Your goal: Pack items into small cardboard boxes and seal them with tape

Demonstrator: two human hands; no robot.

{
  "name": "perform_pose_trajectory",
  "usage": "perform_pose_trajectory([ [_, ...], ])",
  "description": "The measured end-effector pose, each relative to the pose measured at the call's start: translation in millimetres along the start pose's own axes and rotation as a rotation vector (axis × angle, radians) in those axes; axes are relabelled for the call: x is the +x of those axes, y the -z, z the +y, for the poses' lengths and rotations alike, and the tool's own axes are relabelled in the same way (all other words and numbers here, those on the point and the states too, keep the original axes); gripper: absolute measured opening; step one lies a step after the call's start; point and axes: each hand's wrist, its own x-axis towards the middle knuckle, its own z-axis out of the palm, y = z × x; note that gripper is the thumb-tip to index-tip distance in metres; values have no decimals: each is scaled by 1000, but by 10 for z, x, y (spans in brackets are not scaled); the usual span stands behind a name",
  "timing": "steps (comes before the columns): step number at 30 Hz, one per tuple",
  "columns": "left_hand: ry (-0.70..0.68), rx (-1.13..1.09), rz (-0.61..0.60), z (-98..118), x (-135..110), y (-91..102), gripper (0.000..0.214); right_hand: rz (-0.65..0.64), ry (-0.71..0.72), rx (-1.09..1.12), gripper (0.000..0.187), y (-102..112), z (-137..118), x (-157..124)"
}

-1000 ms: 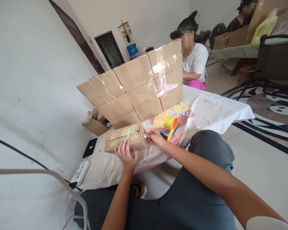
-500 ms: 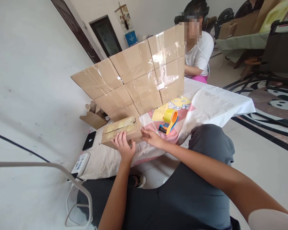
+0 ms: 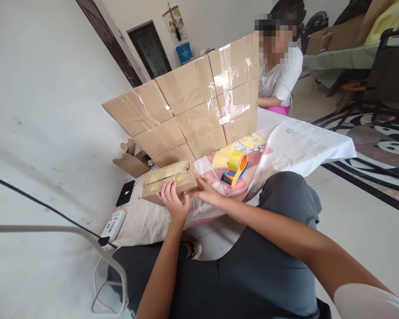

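Note:
A small cardboard box [image 3: 169, 176] lies on the cloth-covered table, clear tape running over the seam of its top. My left hand [image 3: 174, 199] holds its near side, fingers over the top edge and thumb low on the front. At the right end of the same box, my right hand [image 3: 206, 190] presses with bent fingers against the end face; some fingertips are hidden. Just right of that hand sits an orange and blue tape dispenser [image 3: 235, 168] with a yellowish roll. Behind the box rises a wall of stacked, taped cardboard boxes [image 3: 193, 106].
An opened carton [image 3: 132, 164], a black phone [image 3: 125, 193] and a white power strip [image 3: 114, 223] lie along the table's left side by the wall. A person in a white shirt [image 3: 281, 75] sits beyond the stack. A grey tube frame [image 3: 96, 248] stands at lower left.
The view has shifted slightly. My right hand's fingers have moved a little at the box's end, while my left hand stays on its near side. The other person leans slightly differently.

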Motion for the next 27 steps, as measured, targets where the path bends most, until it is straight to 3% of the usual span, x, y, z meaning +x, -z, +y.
perform_pose_trajectory([
  [3, 9, 12, 12, -21, -21, 0, 54, 6, 29, -27, 90, -39, 26, -18],
  [9, 22, 4, 14, -20, 0, -31, 57, 36, 48, -48, 99, -77, 105, -120],
  [19, -65, 18, 100, -21, 1, -31, 53, 76, 52, -86, 85, -44, 3, -109],
  [23, -94, 20, 115, -19, 5, -25, 53, 56, 121, -53, 92, -21, -72, -162],
  [27, -36, 4, 64, -27, -1, -29, 55, 32, 186, 30, 106, -40, -142, -218],
])
